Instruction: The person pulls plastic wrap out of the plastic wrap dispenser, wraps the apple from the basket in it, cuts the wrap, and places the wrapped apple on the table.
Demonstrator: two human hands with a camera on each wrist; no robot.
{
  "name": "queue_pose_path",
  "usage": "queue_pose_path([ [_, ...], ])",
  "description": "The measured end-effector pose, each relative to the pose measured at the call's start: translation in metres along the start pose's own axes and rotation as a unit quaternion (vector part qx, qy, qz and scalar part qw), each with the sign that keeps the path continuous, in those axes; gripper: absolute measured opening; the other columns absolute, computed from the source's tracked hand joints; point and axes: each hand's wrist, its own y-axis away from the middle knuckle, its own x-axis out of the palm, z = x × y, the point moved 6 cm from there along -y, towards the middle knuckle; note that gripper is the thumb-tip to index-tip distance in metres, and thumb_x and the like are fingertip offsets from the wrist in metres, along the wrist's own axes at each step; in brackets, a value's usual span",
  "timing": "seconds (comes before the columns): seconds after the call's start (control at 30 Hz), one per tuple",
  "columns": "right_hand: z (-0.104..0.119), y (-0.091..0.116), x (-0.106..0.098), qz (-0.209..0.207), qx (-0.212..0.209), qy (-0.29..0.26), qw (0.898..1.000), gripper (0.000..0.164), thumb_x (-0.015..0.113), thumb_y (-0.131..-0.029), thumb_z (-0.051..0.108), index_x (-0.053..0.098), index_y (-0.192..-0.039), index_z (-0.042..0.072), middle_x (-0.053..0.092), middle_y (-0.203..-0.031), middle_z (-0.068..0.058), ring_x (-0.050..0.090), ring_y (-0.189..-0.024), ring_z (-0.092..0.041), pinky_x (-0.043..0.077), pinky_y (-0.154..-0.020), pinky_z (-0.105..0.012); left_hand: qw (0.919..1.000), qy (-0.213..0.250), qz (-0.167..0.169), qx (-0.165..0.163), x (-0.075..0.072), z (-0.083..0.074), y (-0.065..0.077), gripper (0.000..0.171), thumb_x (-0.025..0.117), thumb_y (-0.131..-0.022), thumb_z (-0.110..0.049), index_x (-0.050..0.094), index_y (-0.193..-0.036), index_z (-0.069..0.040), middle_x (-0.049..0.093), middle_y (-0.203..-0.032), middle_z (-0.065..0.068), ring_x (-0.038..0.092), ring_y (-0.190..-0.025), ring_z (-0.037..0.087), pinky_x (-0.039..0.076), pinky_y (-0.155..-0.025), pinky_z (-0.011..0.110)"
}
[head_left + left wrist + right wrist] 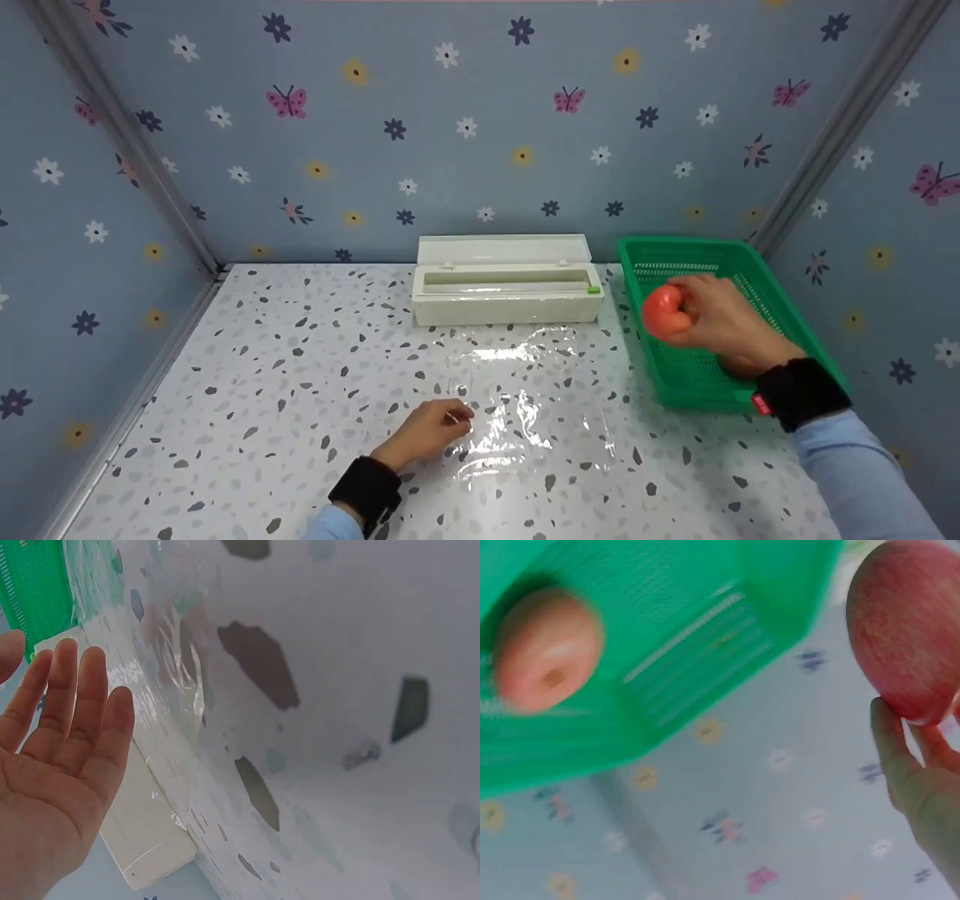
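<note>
A red apple (pixel 663 313) is held in the fingers of my right hand (pixel 724 315), lifted over the left side of the green basket (pixel 799 330). The right wrist view shows that apple (pixel 907 630) at its upper right. Another apple (pixel 549 651) lies inside the basket, partly covered by my forearm in the head view. My left hand (pixel 427 431) is beside the left edge of a sheet of clear plastic film (pixel 517 420) spread on the table. In the left wrist view its fingers (pixel 75 697) look relaxed and hold nothing.
Behind the film stands a white cling film box (pixel 508 309), its lid (pixel 504 249) raised and a roll inside. A green slider (pixel 593 290) sits at its right end. Patterned panels (pixel 480 150) close off the back and sides of the speckled table (pixel 300 390).
</note>
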Motion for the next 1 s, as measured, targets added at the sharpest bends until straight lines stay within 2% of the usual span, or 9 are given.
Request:
queue_pose_path([
  [0.2, 0.069, -0.007, 0.036, 0.031, -0.053, -0.024, 0.998, 0.073, 0.083, -0.058, 0.03, 0.054, -0.122, 0.009, 0.055, -0.114, -0.01, 0.044, -0.102, -0.027, 0.043, -0.08, -0.044, 0.9998, 0.012, -0.001, -0.013, 0.002, 0.005, 0.001, 0.025, 0.057, -0.086, -0.015, 0.062, -0.108, -0.004, 0.064, -0.099, 0.005, 0.058, -0.087, 0.016, 0.049, -0.076, 0.031],
  [0.33, 0.096, -0.008, 0.073, 0.069, -0.084, -0.035, 0.993, 0.074, 0.082, -0.059, 0.033, 0.054, -0.123, 0.011, 0.055, -0.115, -0.007, 0.044, -0.105, -0.025, 0.046, -0.079, -0.04, 0.9999, 0.01, -0.005, -0.011, 0.0, 0.004, 0.001, 0.025, 0.058, -0.086, -0.014, 0.061, -0.107, -0.003, 0.064, -0.098, 0.006, 0.058, -0.087, 0.017, 0.05, -0.076, 0.031],
  [0.47, 0.109, -0.006, 0.11, 0.104, -0.101, -0.055, 0.988, 0.074, 0.083, -0.058, 0.031, 0.054, -0.123, 0.012, 0.054, -0.116, -0.004, 0.044, -0.106, -0.022, 0.046, -0.081, -0.039, 1.0, -0.005, -0.005, 0.005, -0.001, 0.001, 0.0, 0.025, 0.058, -0.086, -0.015, 0.061, -0.107, -0.002, 0.064, -0.1, 0.008, 0.059, -0.088, 0.019, 0.05, -0.078, 0.033],
  [0.57, 0.117, -0.001, 0.134, 0.125, -0.118, -0.063, 0.983, 0.073, 0.082, -0.058, 0.031, 0.054, -0.123, 0.012, 0.055, -0.114, -0.003, 0.045, -0.105, -0.02, 0.044, -0.083, -0.038, 1.0, -0.003, 0.0, 0.005, 0.002, 0.001, 0.001, 0.026, 0.057, -0.086, -0.015, 0.062, -0.108, -0.002, 0.065, -0.101, 0.008, 0.06, -0.089, 0.018, 0.05, -0.079, 0.033],
  [0.67, 0.124, 0.005, 0.154, 0.145, -0.131, -0.059, 0.979, 0.071, 0.08, -0.061, 0.034, 0.053, -0.123, 0.012, 0.056, -0.114, -0.003, 0.046, -0.103, -0.018, 0.043, -0.084, -0.037, 0.9999, -0.011, -0.002, 0.012, 0.005, 0.0, 0.001, 0.024, 0.058, -0.085, -0.015, 0.063, -0.106, -0.002, 0.066, -0.1, 0.008, 0.06, -0.088, 0.018, 0.05, -0.078, 0.033],
  [0.83, 0.134, 0.009, 0.174, 0.157, -0.147, -0.053, 0.975, 0.066, 0.078, -0.064, 0.036, 0.055, -0.121, 0.013, 0.056, -0.111, -0.001, 0.047, -0.1, -0.016, 0.043, -0.085, -0.036, 0.9991, -0.033, -0.006, 0.025, 0.005, -0.003, 0.001, 0.025, 0.058, -0.085, -0.016, 0.063, -0.105, -0.002, 0.066, -0.098, 0.007, 0.06, -0.086, 0.018, 0.05, -0.076, 0.031],
  [1.0, 0.138, 0.008, 0.181, 0.159, -0.154, -0.05, 0.974, 0.066, 0.078, -0.065, 0.037, 0.055, -0.122, 0.012, 0.056, -0.11, -0.002, 0.046, -0.098, -0.017, 0.042, -0.085, -0.035, 0.999, -0.029, 0.001, 0.033, 0.006, -0.006, 0.001, 0.027, 0.058, -0.085, -0.015, 0.062, -0.108, -0.001, 0.066, -0.101, 0.009, 0.06, -0.088, 0.019, 0.05, -0.077, 0.032],
])
